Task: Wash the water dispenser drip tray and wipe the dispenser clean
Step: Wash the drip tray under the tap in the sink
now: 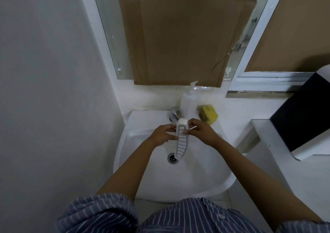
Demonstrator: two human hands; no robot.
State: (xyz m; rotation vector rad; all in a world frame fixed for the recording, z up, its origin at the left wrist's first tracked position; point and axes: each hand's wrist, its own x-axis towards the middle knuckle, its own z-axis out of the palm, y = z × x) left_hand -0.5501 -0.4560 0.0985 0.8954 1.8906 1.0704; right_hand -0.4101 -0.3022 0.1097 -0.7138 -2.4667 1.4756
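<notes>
Fingers of the left hand (163,134) and right hand (200,132) curl around and pinch the far end of the slotted white drip tray (180,143), held upright-tilted over the sink (142,125), its near end above the drain (172,158).

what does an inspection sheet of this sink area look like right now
surface: white sink, drain open at the basin bottom
job's things: slotted white drip tray held on end over the basin, lower end near the drain; dispenser not in view
clutter: yellow sponge and pump bottle on the ledge beside the tap
grippers: left hand and right hand grip the tray's upper part from either side
cables: nothing seen
surroundings: cardboard covering the mirror, white wall on the left
</notes>
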